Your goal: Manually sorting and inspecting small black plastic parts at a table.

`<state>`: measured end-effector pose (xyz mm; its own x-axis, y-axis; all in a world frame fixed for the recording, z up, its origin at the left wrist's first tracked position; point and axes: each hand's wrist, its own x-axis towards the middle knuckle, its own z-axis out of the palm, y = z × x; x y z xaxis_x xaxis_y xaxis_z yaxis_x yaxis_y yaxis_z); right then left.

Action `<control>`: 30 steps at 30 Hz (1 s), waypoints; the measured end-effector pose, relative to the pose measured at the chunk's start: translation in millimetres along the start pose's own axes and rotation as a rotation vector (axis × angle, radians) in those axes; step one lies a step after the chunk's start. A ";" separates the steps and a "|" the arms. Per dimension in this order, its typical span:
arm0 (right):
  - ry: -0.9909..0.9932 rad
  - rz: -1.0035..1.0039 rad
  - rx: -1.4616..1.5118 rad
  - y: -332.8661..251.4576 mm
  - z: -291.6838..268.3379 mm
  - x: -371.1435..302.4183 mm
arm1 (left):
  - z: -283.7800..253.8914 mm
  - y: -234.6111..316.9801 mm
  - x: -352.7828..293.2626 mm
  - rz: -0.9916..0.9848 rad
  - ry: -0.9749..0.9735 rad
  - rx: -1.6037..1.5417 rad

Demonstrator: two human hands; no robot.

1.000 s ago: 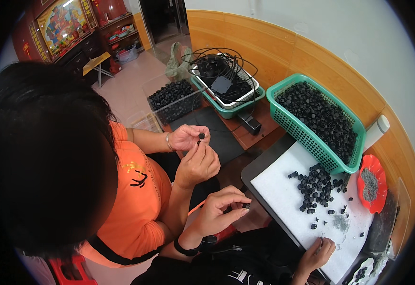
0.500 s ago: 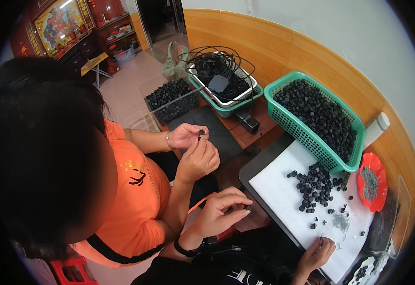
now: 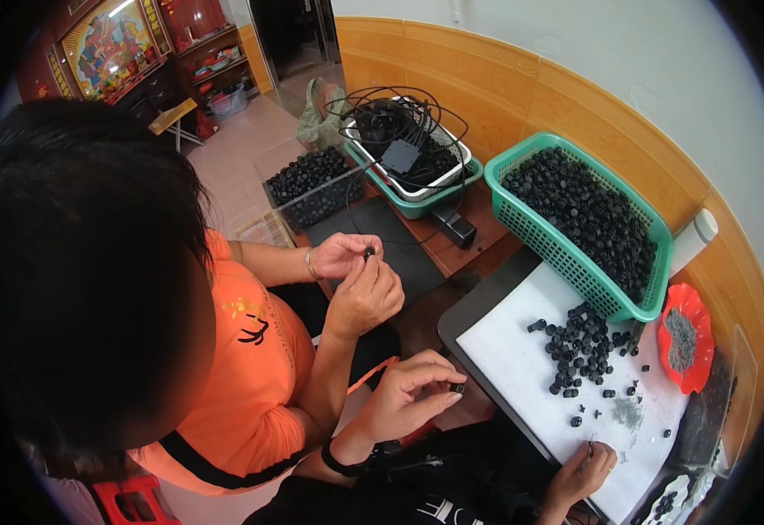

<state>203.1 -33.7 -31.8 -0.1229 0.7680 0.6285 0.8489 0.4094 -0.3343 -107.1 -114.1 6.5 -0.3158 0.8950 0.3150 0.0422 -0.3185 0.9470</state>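
Observation:
My left hand [image 3: 413, 394], with a black watch at the wrist, pinches a small black cap [image 3: 457, 388] between thumb and fingertips above my lap. My right hand [image 3: 585, 464] rests with curled fingers on the white mat [image 3: 513, 350]; what it holds is hidden. A loose pile of small black caps [image 3: 579, 346] lies on the mat further out. To my left sits a co-worker in an orange shirt [image 3: 242, 367], whose two hands [image 3: 360, 276] hold another small black piece [image 3: 369, 253].
A green basket [image 3: 522, 214] full of black caps stands behind the mat. A red dish [image 3: 684, 337] of grey bits sits at the right. Further back are a teal tray [image 3: 417, 206] with black cables and a clear box of caps [image 3: 312, 188].

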 end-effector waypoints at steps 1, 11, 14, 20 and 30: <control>-0.006 0.000 -0.005 -1.3 -0.2 0.8 | -0.2 0.8 -0.2 -0.008 0.005 -0.002; -0.012 0.003 -0.028 4.4 1.6 -2.7 | -1.7 -1.7 2.0 -0.040 0.016 -0.028; -0.009 -0.011 -0.028 5.1 2.6 -2.7 | -4.2 -3.3 1.6 -0.025 0.012 -0.011; -0.008 0.001 -0.028 5.8 2.4 -3.7 | -6.0 -8.5 1.1 -0.029 0.006 -0.061; -0.004 -0.007 -0.011 7.7 3.4 -2.7 | 0.3 -7.8 2.4 -0.050 -0.023 -0.043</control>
<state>208.2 -31.0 -38.5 -0.1312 0.7673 0.6278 0.8534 0.4097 -0.3223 -108.0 -109.4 -0.1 -0.2944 0.9170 0.2693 -0.0139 -0.2858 0.9582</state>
